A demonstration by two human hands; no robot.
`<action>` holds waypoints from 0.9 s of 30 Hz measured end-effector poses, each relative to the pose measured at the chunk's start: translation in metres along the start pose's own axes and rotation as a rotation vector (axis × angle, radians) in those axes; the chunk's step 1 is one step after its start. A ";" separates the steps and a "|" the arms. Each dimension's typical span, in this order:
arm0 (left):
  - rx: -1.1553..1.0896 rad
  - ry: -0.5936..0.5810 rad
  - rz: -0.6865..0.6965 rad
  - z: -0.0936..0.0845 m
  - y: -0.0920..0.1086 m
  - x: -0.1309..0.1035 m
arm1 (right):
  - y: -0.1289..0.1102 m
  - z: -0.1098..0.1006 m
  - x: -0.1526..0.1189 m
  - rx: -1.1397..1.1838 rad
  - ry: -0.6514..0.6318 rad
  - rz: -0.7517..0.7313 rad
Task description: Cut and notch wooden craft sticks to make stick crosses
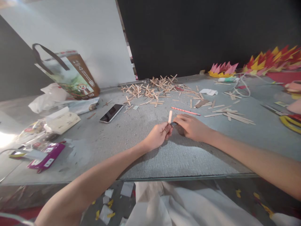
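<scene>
Nearest lay the person's pale clothing [178, 205], below the front edge of the counter [145, 168]. A purple packet [48, 156] rested well off to the left. Over bare counter, the left hand [158, 137] pinched a wooden craft stick [170, 116] near its lower end, so that the stick stood up between thumb and fingers, its rounded tip free. The right hand [191, 127], just beside it, was curled over a small dark flat tool [174, 123] whose tip came close to the stick above the left fingers; whether it touched, and whether it was a blade, could not be told. If it had an edge, the work seemed to call for a firm pinch well below it, short light strokes directed away from the left fingers, and both wrists braced on the counter to stop the stick twisting. Yellow-handled scissors [289, 124] lay far to the right. A smartphone [111, 113] lay to the left and a pink patterned pencil [185, 111] just past the hands. Farther off were loose craft sticks [240, 118], a heap of crossed sticks [151, 93], a printed carrier bag [81, 75] and a pink and yellow paper crown [223, 69].
</scene>
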State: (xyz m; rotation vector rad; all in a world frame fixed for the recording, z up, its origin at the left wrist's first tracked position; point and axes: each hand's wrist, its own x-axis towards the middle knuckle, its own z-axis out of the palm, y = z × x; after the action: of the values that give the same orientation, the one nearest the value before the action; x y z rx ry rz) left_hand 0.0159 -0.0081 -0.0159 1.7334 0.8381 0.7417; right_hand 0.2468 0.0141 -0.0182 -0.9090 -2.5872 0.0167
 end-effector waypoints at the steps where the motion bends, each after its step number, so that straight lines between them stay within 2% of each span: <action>1: 0.018 0.006 0.000 0.000 0.000 0.000 | 0.000 0.000 0.000 -0.012 0.001 -0.009; 8: 0.143 0.044 0.029 0.001 0.000 0.002 | -0.004 0.001 0.001 -0.059 -0.002 -0.005; 20: 0.068 0.027 0.035 0.003 0.001 0.000 | 0.008 -0.006 0.001 0.040 -0.015 -0.063; 27: 0.094 0.065 0.043 0.005 0.006 -0.005 | 0.011 -0.005 -0.002 0.082 -0.026 -0.021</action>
State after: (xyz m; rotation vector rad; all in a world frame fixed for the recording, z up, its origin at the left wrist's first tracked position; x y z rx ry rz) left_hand 0.0182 -0.0158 -0.0119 1.8232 0.8951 0.8025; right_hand 0.2567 0.0209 -0.0154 -0.8570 -2.5988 0.1286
